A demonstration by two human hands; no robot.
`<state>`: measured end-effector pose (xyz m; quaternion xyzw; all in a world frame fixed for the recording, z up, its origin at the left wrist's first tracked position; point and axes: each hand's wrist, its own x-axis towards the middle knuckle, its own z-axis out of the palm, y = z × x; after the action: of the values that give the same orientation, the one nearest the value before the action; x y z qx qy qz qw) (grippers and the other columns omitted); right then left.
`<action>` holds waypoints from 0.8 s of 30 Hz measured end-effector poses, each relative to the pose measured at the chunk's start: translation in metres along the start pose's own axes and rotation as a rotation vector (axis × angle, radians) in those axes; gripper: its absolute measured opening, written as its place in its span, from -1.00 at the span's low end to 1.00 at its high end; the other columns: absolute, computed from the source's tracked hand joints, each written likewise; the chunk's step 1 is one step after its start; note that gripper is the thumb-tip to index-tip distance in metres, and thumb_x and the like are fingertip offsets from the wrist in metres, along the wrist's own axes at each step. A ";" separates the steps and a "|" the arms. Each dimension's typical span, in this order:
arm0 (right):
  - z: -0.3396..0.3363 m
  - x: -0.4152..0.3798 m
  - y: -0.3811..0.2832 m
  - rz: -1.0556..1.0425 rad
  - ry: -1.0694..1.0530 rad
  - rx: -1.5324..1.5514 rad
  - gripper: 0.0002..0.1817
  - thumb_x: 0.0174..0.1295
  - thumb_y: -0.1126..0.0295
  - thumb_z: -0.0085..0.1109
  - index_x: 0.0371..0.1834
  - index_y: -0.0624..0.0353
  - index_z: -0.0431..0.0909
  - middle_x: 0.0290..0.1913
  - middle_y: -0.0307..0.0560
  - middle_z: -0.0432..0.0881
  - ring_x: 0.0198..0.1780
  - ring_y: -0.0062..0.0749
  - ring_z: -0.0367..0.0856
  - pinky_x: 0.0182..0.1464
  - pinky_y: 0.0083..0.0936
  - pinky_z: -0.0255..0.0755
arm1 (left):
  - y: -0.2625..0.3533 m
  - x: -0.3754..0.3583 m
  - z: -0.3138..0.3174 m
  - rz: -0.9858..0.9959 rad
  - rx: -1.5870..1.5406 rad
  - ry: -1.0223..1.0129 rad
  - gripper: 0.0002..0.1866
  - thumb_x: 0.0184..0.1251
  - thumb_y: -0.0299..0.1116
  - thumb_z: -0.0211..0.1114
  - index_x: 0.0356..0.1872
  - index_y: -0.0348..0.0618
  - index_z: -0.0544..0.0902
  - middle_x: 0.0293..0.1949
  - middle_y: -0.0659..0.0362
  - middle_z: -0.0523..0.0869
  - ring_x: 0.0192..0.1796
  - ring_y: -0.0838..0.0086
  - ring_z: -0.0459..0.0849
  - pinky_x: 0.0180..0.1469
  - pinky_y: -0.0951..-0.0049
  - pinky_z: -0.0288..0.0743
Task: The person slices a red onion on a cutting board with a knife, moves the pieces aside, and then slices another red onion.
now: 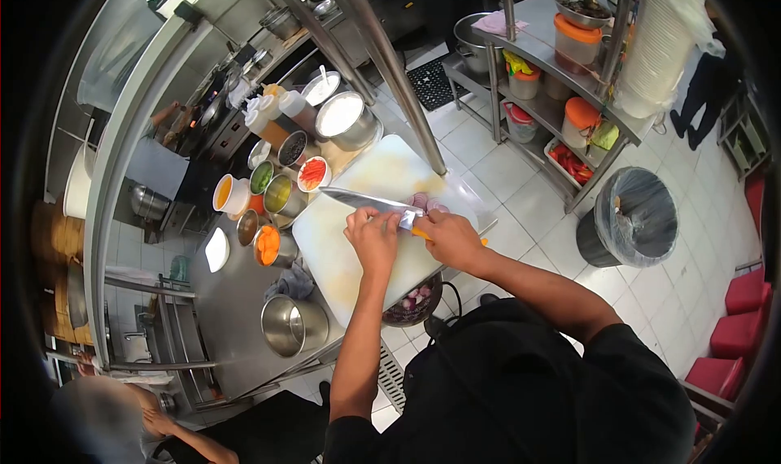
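One white board [321,240] lies on a steel worktop [228,309], seen from the head camera. The right hand [450,238] is wrapped around the yellow handle of a knife [362,199], whose blade points left above the board. The left hand [373,234] has its fingers bent beside the blade; whether they pinch anything cannot be told. Purple onion slices [419,199] lie on the board, just beyond the right hand. Left of the board are red strips [312,173] and orange pieces [267,244] in containers; nearer stands a steel pot [285,326].
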<state>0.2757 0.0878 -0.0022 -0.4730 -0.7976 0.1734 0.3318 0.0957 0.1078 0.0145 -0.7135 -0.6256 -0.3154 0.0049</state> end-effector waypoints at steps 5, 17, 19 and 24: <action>0.010 -0.003 -0.009 0.002 -0.095 0.041 -0.66 0.09 0.48 0.22 -0.01 0.12 0.57 -0.20 0.15 0.67 -0.14 0.11 0.68 -0.14 -0.02 0.56 | 0.003 0.027 0.008 0.028 0.127 -0.124 -0.85 0.12 -0.28 0.50 -0.30 -0.04 0.84 -0.15 0.20 0.62 0.06 0.27 0.49 0.12 0.15 0.22; 0.010 -0.014 -0.024 0.292 -0.303 0.381 -0.55 0.19 0.35 0.19 0.17 0.21 0.47 -0.18 0.35 0.69 -0.12 0.35 0.65 -0.02 0.00 0.52 | -0.054 -0.066 -0.049 -0.305 -0.320 0.088 -0.76 0.14 -0.48 0.47 -0.13 -0.12 0.76 -0.12 0.09 0.68 -0.05 0.26 0.68 -0.09 0.32 0.58; -0.005 -0.008 -0.034 0.393 -0.409 0.353 -0.57 0.22 0.33 0.18 0.14 0.23 0.48 -0.13 0.35 0.69 -0.05 0.33 0.65 0.05 0.06 0.49 | -0.050 -0.086 -0.036 -0.334 -0.386 0.068 -0.69 0.13 -0.49 0.49 -0.06 -0.14 0.73 -0.08 0.09 0.67 -0.07 0.31 0.68 -0.09 0.36 0.61; 0.010 0.000 -0.021 0.274 -0.468 0.200 -0.63 0.28 0.32 0.14 0.09 0.27 0.40 -0.23 0.42 0.66 -0.09 0.36 0.64 0.04 0.11 0.48 | -0.039 -0.090 -0.006 -0.372 -0.665 0.125 -0.58 0.14 -0.62 0.45 0.07 -0.25 0.63 -0.01 0.08 0.66 0.00 0.36 0.71 0.03 0.40 0.65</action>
<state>0.2554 0.0780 0.0027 -0.4883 -0.7601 0.3988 0.1573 0.0565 0.0341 -0.0373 -0.5298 -0.6066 -0.5393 -0.2461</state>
